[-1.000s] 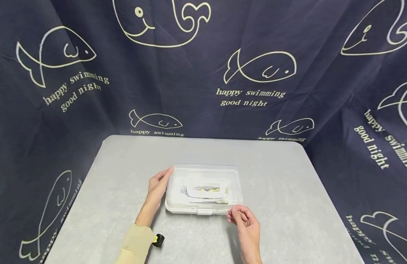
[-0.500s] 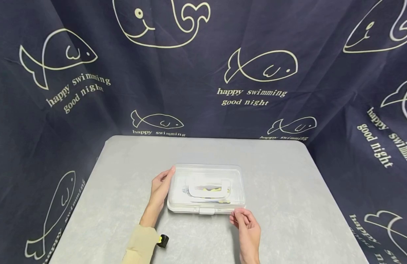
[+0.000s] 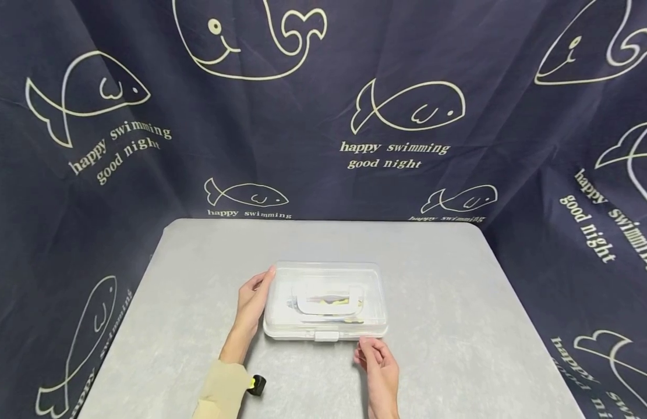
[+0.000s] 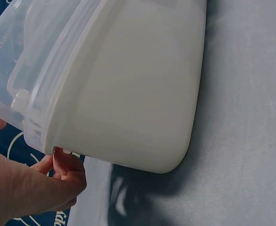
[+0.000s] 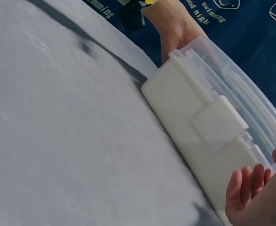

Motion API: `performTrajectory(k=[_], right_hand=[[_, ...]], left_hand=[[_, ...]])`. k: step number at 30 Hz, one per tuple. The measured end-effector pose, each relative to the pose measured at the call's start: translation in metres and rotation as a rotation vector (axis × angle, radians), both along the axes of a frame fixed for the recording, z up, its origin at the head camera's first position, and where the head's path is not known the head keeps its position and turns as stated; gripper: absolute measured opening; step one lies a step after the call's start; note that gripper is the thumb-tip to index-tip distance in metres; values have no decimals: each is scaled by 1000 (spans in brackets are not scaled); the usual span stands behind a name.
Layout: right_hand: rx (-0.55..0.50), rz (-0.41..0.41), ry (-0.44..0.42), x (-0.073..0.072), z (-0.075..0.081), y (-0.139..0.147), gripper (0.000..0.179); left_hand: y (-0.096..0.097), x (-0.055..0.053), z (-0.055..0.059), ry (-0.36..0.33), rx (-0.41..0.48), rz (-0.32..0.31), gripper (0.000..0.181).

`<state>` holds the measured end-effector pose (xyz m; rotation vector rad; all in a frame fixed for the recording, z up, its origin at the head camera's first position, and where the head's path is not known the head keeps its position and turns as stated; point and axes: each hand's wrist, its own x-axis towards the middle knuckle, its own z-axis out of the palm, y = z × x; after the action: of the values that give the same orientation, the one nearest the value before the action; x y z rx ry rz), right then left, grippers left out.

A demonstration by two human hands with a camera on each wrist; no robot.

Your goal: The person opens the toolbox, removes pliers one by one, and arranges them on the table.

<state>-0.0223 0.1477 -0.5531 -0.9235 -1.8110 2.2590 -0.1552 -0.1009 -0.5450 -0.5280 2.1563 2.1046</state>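
A storage box (image 3: 325, 336) with a white base, clear lid and white carrying handle stands closed on the table. Its white front latch (image 5: 219, 122) lies flat against the front wall. Through the lid show several small items (image 3: 333, 302) with yellow and dark parts, too blurred to name. My left hand (image 3: 251, 301) holds the box's left side; in the left wrist view its fingers (image 4: 68, 176) curl in under the lid rim. My right hand (image 3: 378, 372) is at the front edge, right of the latch, fingers loosely bent near the front wall, with the thumb by the lid.
The grey table (image 3: 449, 326) extends around the box on all sides. A dark blue curtain (image 3: 323, 116) with fish drawings hangs behind and beside it. A small black device (image 3: 257, 384) sits at the left sleeve (image 3: 222, 387).
My right hand has shifted left along the box's front edge, from the right corner towards the latch. The left hand stays at the left side. The box remains closed in place.
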Motion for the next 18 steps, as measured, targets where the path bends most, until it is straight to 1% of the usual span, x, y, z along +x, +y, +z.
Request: performTrajectory(k=[2,5,10,12,16,18], right_hand=[[-8,0,-27,0,-3,-4,22],[-11,8,-34,0,-7,-8,27],[-42,25,-79,-2,-6,-13,37],[-54,30,-87,-2,-6,-14,37],[-89,41,-93,-2,-6,-17,30],[-109,55,-98,-2,-5,-19,30]], left_hand=[[-1,1,0,2,-9,1,82],[-1,1,0,4,-12,2,80],[0,1,1,-2,-9,2,80],[0,1,1,0,-5,-2,81],[-1,1,1,5,-3,-7,82],[-1,2,1,8,-5,-9,83]])
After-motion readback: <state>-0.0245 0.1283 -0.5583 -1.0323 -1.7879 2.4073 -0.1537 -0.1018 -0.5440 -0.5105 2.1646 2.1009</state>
